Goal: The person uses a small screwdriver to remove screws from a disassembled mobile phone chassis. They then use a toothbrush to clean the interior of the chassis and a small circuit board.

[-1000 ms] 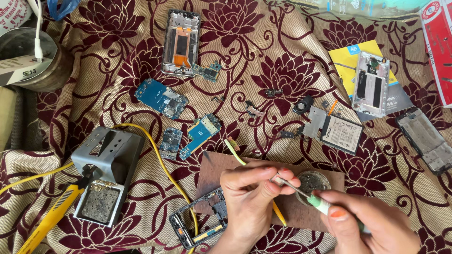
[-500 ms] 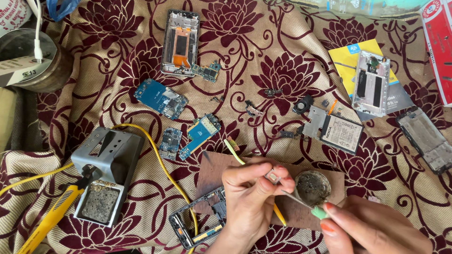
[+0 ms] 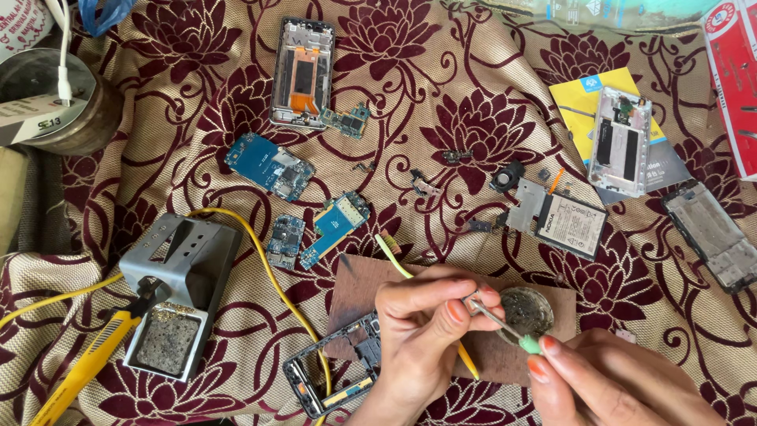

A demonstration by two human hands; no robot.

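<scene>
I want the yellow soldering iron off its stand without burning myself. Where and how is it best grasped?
Grip the soldering iron around its yellow handle, the long part lying bare on the cloth at lower left, probably coming from above. Its tip end sits in the grey metal stand, so keep fingers back from there. The yellow cord leaves the stand area; mind it when lifting.

left hand (image 3: 418, 331) and right hand (image 3: 607, 386) meet over a board (image 3: 505, 355) near the front, round tin (image 3: 527, 309) on it. iron stand (image 3: 177, 292) far left, phone frame (image 3: 335, 377) between stand and hands. circuit boards (image 3: 315, 221) behind, battery (image 3: 569, 225) behind right.
</scene>
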